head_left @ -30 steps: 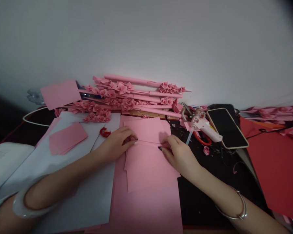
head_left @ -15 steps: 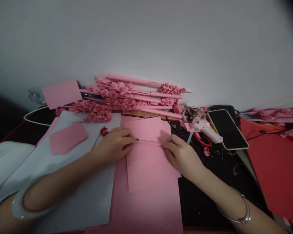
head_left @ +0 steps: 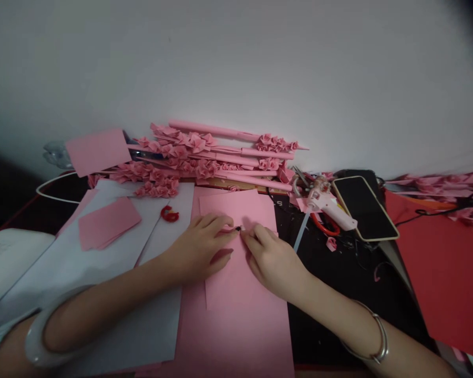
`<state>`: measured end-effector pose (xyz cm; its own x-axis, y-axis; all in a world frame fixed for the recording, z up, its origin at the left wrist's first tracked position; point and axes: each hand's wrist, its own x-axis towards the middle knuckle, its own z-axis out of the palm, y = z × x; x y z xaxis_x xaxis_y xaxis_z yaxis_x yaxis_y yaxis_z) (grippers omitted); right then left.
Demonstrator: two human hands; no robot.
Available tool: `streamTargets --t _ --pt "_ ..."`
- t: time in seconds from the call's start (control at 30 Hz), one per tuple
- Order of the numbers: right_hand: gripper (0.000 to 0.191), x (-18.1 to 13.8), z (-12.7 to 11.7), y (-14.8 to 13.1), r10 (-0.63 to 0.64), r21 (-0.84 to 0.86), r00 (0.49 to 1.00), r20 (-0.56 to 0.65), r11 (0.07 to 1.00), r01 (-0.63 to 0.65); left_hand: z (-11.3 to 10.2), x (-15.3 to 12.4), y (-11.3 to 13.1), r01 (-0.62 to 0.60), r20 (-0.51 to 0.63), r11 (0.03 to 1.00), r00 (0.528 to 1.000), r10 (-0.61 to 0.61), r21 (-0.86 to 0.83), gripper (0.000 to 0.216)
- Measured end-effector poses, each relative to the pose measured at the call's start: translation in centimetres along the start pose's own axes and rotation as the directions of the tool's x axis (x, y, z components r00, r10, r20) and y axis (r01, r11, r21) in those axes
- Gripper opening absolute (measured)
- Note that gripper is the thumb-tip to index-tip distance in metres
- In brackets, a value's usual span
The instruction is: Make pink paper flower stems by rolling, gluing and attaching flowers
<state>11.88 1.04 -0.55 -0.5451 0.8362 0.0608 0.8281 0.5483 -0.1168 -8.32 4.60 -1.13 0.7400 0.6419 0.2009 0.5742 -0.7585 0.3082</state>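
Both of my hands rest on a small pink paper sheet [head_left: 230, 286] that lies on a larger pink sheet [head_left: 240, 336]. My left hand [head_left: 201, 247] and my right hand [head_left: 270, 260] meet at the middle of the sheet's far rolled edge, fingertips pinched together on it. Another pink sheet [head_left: 242, 207] lies just beyond the fingers. I wear a pale bangle [head_left: 39, 336] on the left wrist and a thin metal bangle [head_left: 372, 336] on the right.
Pink paper rolls and paper flowers [head_left: 205, 157] are piled against the white wall. A glue gun [head_left: 327, 202], red scissors and a dark phone [head_left: 364, 207] lie to the right. White sheets [head_left: 102, 262] with small pink cards [head_left: 106, 220] lie left. Red paper [head_left: 445, 268] covers the right side.
My hands slid inward from the two ends of the paper's far edge and now meet at its middle, fingertips almost touching.
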Motion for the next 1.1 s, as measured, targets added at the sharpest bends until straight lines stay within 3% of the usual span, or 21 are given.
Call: streamTargets --t 0.17,0.4,0.63,0.8,0.93,1.1 --pt "0.032 -0.8 -1.0 0.2 0.112 -0.087 0.994 0.0 0.99 -0.112 -0.6 0.1 -0.4 0.055 -0.003 0.995 0.998 -0.055 0.086 0.022" --pt "0.021 -2.0 -1.6 0.6 0.257 -0.204 0.966 -0.014 0.945 -0.255 -2.1 -0.5 -1.6 0.159 0.013 0.98 0.987 -0.161 0.123 0.031" --pt "0.018 -1.3 -0.7 1.7 0.324 -0.074 0.946 0.004 0.943 -0.323 -1.1 -0.6 -2.9 0.128 -0.037 0.991 0.991 -0.129 -0.041 0.029" --pt "0.012 -0.7 -0.9 2.5 0.401 0.086 0.915 0.044 0.911 -0.404 -0.9 -0.4 -3.3 0.171 -0.051 0.97 0.982 -0.182 -0.172 0.02" --pt "0.011 -0.7 -0.8 3.0 0.368 0.248 0.93 0.003 0.901 -0.357 -1.2 -0.1 -3.3 0.235 -0.019 0.94 0.969 -0.247 -0.248 0.014" --pt "0.011 -0.9 -0.8 3.2 0.312 0.275 0.944 -0.106 0.922 -0.273 -1.3 -0.2 -3.4 0.239 -0.02 0.931 0.967 -0.254 -0.276 0.014"
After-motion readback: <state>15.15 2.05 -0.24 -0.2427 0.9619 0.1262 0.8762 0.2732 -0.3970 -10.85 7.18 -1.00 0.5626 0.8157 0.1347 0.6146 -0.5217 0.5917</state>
